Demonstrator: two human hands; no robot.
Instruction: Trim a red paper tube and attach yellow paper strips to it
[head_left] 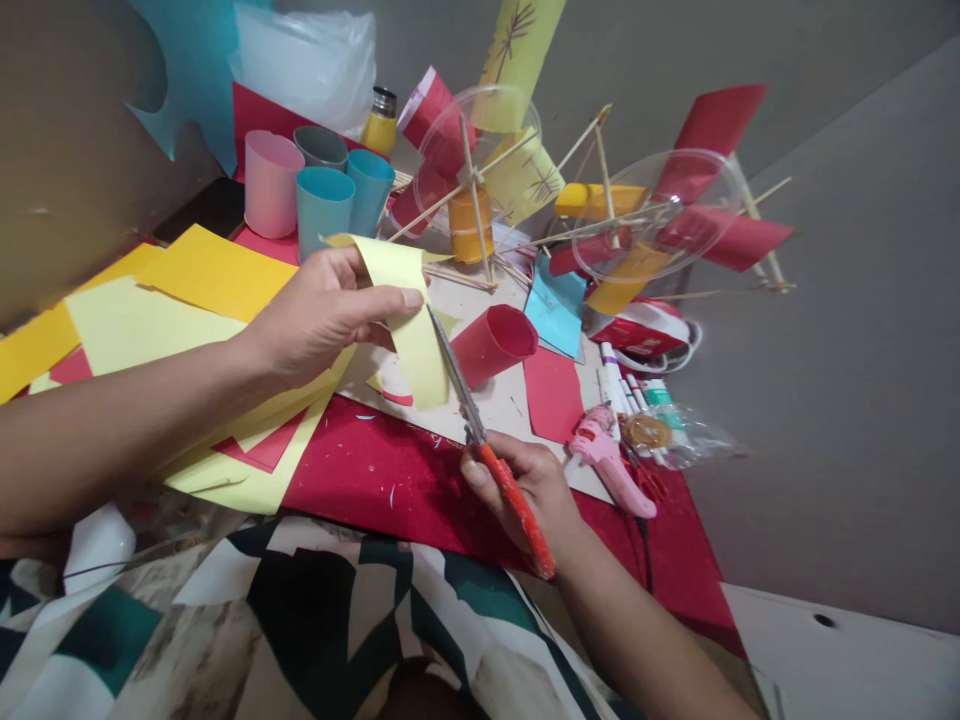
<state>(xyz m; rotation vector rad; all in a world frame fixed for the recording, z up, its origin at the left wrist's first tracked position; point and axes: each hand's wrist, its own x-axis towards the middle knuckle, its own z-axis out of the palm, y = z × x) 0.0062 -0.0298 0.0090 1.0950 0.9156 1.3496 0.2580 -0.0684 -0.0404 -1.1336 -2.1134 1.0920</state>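
Observation:
My left hand (337,310) pinches a strip of pale yellow paper (420,365) between thumb and fingers, and the strip hangs down over the work area. Orange-handled scissors (517,510) are gripped in my right hand (536,485), blades pointing up and away from me. Their tip lies at the strip's right edge, close to my left thumb. Whether the blades are parted I cannot tell. Just behind the blades, a red paper tube (495,345) lies tilted on a beige board (495,410).
Yellow sheets (142,325) spread at left, near several cups (324,205). Stick frames with plastic discs (667,215) and rolled papers stand at the back. A pink glue gun (611,465), markers (615,380) and a red paper piece (551,395) lie right. The table cover (352,465) is red.

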